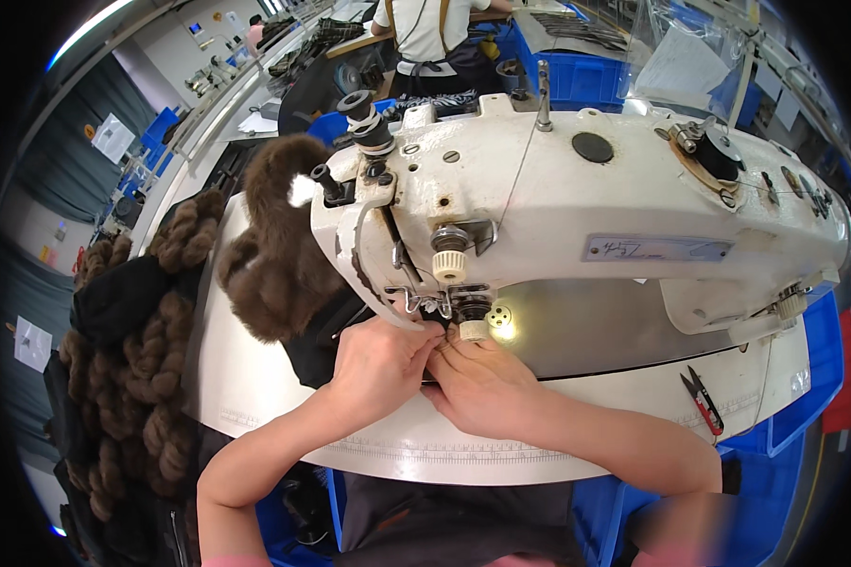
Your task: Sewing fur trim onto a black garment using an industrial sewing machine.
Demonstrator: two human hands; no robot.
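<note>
In the head view, both hands work at the sewing end of a white industrial sewing machine (548, 208). The left hand (380, 367) has its fingers curled inward; the right hand (482, 383) lies flatter, its fingers drawn close together beside them. The fingertips are partly hidden, so whether either hand pinches the material cannot be told. The black fabric (314, 357) lies left of and behind the left hand, next to a piece of brown fur (279, 250); whether the two are joined is unclear. The step appears to be positioning material for stitching; the next move seems to call for steady guidance, fingertips clear of the needle.
</note>
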